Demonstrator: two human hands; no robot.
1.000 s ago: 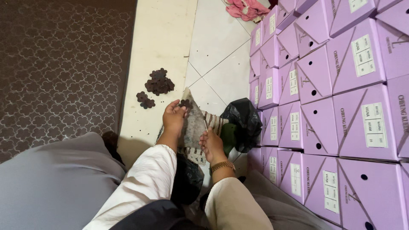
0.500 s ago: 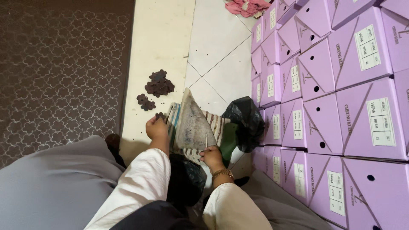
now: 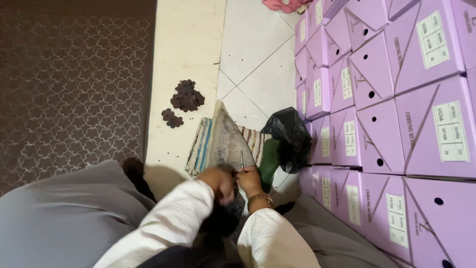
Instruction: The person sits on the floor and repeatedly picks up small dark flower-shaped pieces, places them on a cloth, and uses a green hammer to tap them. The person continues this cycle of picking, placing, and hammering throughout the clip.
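Both hands, left hand (image 3: 221,181) and right hand (image 3: 249,179), pinch the near edge of a grey pointed cloth piece (image 3: 227,141) on the striped mat (image 3: 201,146), with cut brown flower-shaped pieces (image 3: 186,97) already piled on the floor.

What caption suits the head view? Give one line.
Both hands, left hand and right hand, grip a grey cloth beside stacked purple boxes.

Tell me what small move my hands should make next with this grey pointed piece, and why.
Probably draw the right hand up a little: its fingers pinch a thin needle-like tool at the base of the grey pointed piece, while the left hand steadies that base beside it, with the piece resting on the striped cloth.
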